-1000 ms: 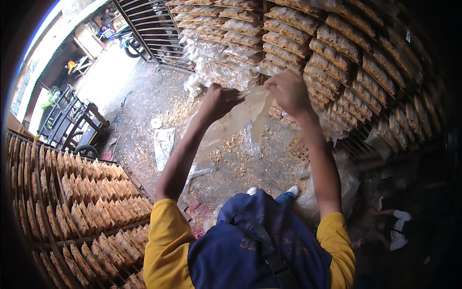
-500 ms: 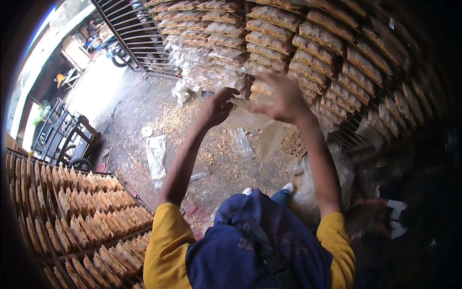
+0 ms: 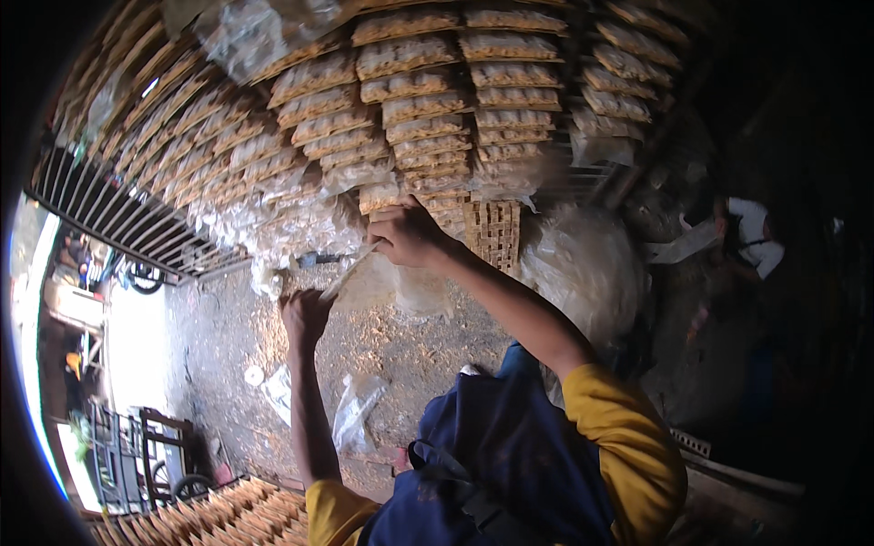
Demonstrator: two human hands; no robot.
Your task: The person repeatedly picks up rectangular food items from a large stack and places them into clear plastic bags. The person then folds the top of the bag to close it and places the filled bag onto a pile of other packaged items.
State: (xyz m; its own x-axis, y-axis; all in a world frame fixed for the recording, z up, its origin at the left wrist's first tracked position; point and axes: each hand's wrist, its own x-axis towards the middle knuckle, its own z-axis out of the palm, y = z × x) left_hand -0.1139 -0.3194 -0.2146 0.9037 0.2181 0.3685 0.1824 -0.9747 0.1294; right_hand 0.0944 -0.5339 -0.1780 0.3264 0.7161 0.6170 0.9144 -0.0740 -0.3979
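Note:
A thin, translucent plastic sheet [image 3: 371, 278] stretches between my two hands, its upper edge drawn into a slanting line and the rest hanging down. My left hand [image 3: 306, 317] is closed on the sheet's lower left end. Higher and further right, my right hand [image 3: 410, 235] pinches the other end, in front of the rack. Beyond my hands are stacked trays [image 3: 419, 111] of lumpy tan pieces, many under clear plastic. Just right of my right hand, a woven slatted tray [image 3: 492, 235] shows its open weave.
A big bundle of clear plastic [image 3: 587, 273] stands right of my legs. Crumbs and a loose plastic sheet [image 3: 358, 411] lie on the floor. A metal gate [image 3: 109, 214] and a wheeled cart [image 3: 146, 455] are at left. Another person [image 3: 751, 238] is in the dark at right.
My view has turned toward the right, so gate and racks sit further left. My right hand, blurred with fingers spread before, is now closed on the plastic sheet. Both hands have shifted left in view.

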